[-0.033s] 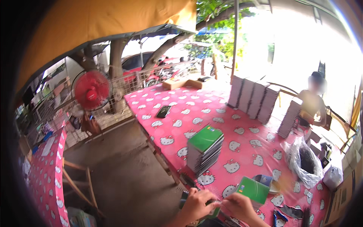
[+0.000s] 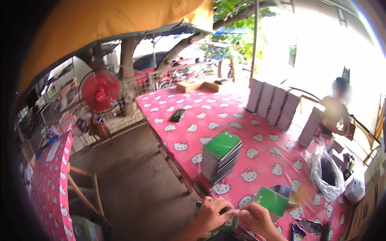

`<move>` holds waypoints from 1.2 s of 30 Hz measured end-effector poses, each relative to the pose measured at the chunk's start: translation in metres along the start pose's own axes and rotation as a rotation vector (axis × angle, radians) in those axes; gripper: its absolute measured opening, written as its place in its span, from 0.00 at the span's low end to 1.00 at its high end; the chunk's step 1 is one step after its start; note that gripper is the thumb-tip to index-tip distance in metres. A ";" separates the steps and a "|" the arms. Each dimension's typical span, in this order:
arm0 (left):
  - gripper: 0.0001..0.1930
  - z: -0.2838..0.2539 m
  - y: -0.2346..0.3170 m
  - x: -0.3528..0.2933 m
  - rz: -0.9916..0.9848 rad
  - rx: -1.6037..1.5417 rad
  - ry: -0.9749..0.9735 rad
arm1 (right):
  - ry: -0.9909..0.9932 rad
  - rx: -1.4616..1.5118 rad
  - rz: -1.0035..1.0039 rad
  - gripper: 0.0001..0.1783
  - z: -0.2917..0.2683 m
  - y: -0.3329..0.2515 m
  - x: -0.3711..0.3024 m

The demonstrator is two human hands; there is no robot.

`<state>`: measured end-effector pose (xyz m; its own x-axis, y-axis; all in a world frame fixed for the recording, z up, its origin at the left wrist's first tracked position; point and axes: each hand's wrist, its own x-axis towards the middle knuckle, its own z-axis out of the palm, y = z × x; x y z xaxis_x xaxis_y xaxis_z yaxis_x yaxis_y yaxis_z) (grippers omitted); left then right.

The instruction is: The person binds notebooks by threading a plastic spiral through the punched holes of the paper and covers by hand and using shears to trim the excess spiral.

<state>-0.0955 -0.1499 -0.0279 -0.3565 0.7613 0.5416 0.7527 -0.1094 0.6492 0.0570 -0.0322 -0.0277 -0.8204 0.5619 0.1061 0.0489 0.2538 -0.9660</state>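
My left hand (image 2: 210, 214) and my right hand (image 2: 259, 217) are closed close together at the near table edge, fingertips almost meeting. Between them is something small, blurred and mostly covered by the fingers. Below the fingers part of a green cover (image 2: 230, 223) shows. Just beyond my right hand a green notebook (image 2: 272, 202) lies on the table, beside a blue-and-tan round container (image 2: 290, 195). Farther off stands a stack of green-covered spiral notebooks (image 2: 220, 156).
The pink patterned table (image 2: 257, 168) holds tall stacks of bound notebooks (image 2: 274, 103), a black phone-like object (image 2: 177, 115), a plastic bag with dark contents (image 2: 327, 174) and blue-handled pliers (image 2: 298, 229). A person (image 2: 334, 112) sits at the far right. A red fan (image 2: 100, 91) stands left.
The whole view has shifted slightly, so the table and stacks appear a little farther right. My hands stay together at the table edge, with only slight finger movement.
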 end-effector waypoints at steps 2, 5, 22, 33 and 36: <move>0.12 0.000 0.005 0.016 -0.049 -0.221 0.102 | -0.031 -0.291 -0.167 0.23 0.008 -0.050 0.004; 0.19 -0.008 -0.005 0.014 -0.058 -0.320 0.131 | -0.153 -0.392 -0.133 0.23 0.005 -0.052 0.012; 0.08 0.003 -0.155 0.157 -0.225 -0.815 0.587 | 0.383 -0.622 -0.547 0.14 0.002 -0.045 0.234; 0.13 0.008 -0.161 0.161 -0.244 -0.621 0.553 | 0.508 -0.619 -0.584 0.14 -0.022 -0.002 0.278; 0.21 -0.004 -0.154 0.157 -0.253 -0.546 0.592 | 0.580 -0.628 -0.628 0.13 -0.055 -0.061 0.284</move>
<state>-0.2697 -0.0160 -0.0408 -0.8241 0.3602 0.4372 0.2926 -0.3902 0.8730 -0.1474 0.1547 0.0745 -0.4113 0.4367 0.8000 0.1319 0.8970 -0.4218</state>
